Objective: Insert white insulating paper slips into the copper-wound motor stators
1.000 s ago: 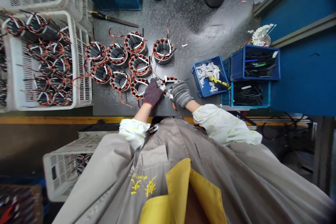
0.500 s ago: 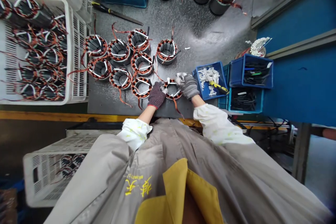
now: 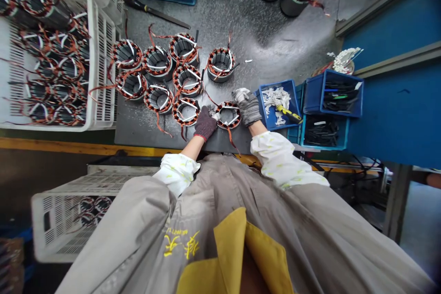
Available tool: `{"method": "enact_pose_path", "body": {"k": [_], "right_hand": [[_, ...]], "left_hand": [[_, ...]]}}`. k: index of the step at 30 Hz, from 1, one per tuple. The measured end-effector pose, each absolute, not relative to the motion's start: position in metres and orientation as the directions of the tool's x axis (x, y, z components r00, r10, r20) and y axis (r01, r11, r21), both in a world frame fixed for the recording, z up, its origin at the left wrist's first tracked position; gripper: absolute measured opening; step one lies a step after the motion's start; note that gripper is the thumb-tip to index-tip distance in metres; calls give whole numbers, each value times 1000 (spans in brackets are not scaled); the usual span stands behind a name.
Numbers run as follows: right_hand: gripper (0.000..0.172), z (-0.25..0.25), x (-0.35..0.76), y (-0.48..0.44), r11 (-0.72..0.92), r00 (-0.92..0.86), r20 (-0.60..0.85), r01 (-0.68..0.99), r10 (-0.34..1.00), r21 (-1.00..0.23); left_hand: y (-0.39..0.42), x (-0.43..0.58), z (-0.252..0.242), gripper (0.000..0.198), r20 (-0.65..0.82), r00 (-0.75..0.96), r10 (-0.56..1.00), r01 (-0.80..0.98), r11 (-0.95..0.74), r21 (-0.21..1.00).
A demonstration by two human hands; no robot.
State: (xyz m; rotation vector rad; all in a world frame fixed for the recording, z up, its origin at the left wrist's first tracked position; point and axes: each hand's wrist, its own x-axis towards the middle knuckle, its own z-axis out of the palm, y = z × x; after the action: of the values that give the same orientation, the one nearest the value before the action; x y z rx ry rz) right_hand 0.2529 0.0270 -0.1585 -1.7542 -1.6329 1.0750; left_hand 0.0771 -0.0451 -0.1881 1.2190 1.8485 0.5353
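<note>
Right hand moved beside stator | bore axis up | left hand fingers pinch rim | right fingers unclear

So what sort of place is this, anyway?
Most likely an electric-motor workshop: copper-wound stators cluster on the metal bench, a white crate holds many more, and the gloved left hand and right hand rest on one stator.

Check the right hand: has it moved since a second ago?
Yes. The right hand has shifted from the stator's near side to its far right rim, away from the person and closer to the blue bin.
</note>
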Motion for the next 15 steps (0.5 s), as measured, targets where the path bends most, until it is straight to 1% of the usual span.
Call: {"method": "enact_pose_path", "body": {"k": [2, 4, 6, 7, 8, 10, 12, 14, 15], "right_hand": [[33, -150, 256, 26, -58, -108, -196, 724, 975, -687], [33, -139, 255, 23, 109, -247, -230, 868, 941, -485], [25, -129, 250, 19, 250, -349, -297, 913, 889, -323], [21, -126, 248, 16, 282, -366, -322, 918, 873, -278], [20, -124, 245, 12, 291, -365, -335, 923, 869, -252], [25, -124, 242, 4, 256, -320, -334, 941, 887, -221], [36, -128, 240, -1, 129, -191, -336, 972, 922, -197], [43, -132, 240, -1, 8, -83, -324, 974, 942, -226], [44, -133, 241, 2, -7, -76, -310, 966, 948, -258]], "left_hand": [[-44, 76, -186, 33, -415, -170, 894, 547, 435, 715], [-43, 76, -185, 33, -415, -172, 894, 557, 435, 708], [-43, 76, -185, 37, -418, -183, 890, 562, 444, 698], [-44, 77, -184, 38, -422, -191, 887, 560, 451, 695], [-44, 77, -183, 39, -422, -199, 884, 554, 457, 696], [-45, 79, -182, 38, -421, -217, 881, 534, 468, 704], [-45, 82, -180, 36, -422, -223, 879, 515, 474, 714], [-45, 84, -180, 34, -440, -216, 872, 503, 486, 715], [-44, 86, -181, 33, -446, -213, 869, 495, 490, 718]]}}
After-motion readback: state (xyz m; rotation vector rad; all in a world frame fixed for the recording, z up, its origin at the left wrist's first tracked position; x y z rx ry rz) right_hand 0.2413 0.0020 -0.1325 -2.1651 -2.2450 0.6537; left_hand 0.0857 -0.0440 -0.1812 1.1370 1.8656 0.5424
